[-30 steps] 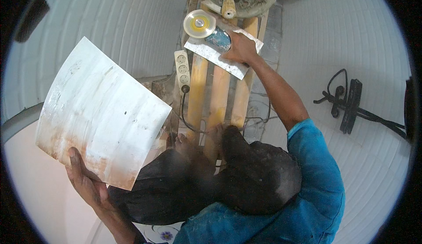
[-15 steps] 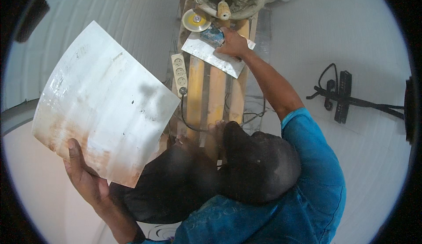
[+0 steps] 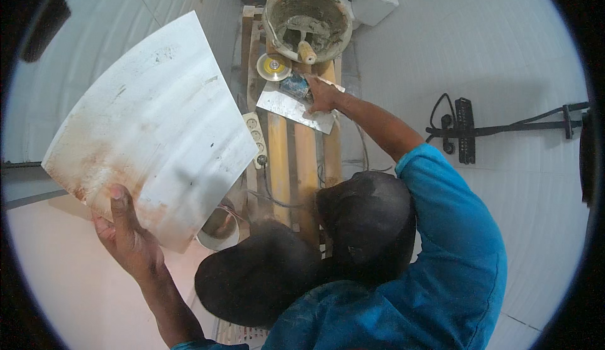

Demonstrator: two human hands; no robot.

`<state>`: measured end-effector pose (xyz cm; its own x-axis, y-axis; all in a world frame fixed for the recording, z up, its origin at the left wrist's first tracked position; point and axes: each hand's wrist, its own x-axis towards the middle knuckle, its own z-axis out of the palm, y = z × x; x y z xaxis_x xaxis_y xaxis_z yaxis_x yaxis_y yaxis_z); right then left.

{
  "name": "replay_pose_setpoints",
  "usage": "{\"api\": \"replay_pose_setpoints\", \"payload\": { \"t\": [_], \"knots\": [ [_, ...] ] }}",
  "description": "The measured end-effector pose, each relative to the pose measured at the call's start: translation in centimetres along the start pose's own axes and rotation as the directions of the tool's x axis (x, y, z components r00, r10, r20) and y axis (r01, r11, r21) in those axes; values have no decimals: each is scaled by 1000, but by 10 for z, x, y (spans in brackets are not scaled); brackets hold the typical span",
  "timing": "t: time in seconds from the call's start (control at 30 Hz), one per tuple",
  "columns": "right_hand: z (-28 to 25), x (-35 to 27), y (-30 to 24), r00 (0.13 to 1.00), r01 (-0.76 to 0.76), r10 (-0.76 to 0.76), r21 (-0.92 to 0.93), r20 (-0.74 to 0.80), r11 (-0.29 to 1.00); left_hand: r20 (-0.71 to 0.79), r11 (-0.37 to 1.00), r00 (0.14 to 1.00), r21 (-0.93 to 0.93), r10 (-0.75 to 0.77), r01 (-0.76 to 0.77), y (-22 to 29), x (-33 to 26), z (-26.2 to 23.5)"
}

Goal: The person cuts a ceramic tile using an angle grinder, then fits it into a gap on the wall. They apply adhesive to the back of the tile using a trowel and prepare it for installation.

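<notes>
My left hand (image 3: pixel 130 239) grips a large white tile (image 3: pixel 154 123) by its lower left edge, thumb on the face and fingers behind. Brown and grey stains mark the tile, most of all near my thumb. My right hand (image 3: pixel 326 95) is closed around the body of a blue angle grinder (image 3: pixel 293 86). The grinder rests on a smaller white tile piece (image 3: pixel 282 105), its yellow-centred disc (image 3: pixel 274 67) pointing left. That piece lies across long wooden planks (image 3: pixel 306 161). Whether the disc spins cannot be made out.
Beyond the grinder stands a mortar-smeared bucket (image 3: pixel 345 40) with a wooden-handled trowel (image 3: pixel 307 52) in it. A power strip (image 3: pixel 253 130) with a plugged-in cable lies left of the planks. A round container (image 3: pixel 220 227) sits by my knee. A black rack (image 3: pixel 466 130) is on the right.
My view has shifted, so the bucket and grinder sit lower in it. The large tile has turned slightly clockwise, and the round container has come into sight. Both hands keep their hold.
</notes>
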<state>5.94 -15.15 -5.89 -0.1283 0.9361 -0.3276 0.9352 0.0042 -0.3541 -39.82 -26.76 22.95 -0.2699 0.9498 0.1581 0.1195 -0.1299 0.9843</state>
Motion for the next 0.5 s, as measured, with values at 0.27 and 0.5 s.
{"api": "replay_pose_setpoints", "payload": {
  "t": [0.27, 0.5],
  "knots": [
    [-17, -1, -15, 989, -104, 103, 4, 109, 995, -3, 974, 985, -153, -172, 169, -2, 18, -9],
    [-16, -2, -19, 993, -114, 112, 107, 28, 988, -92, 965, 972, -172, -217, 199, -29, 32, -3]
  ]
}}
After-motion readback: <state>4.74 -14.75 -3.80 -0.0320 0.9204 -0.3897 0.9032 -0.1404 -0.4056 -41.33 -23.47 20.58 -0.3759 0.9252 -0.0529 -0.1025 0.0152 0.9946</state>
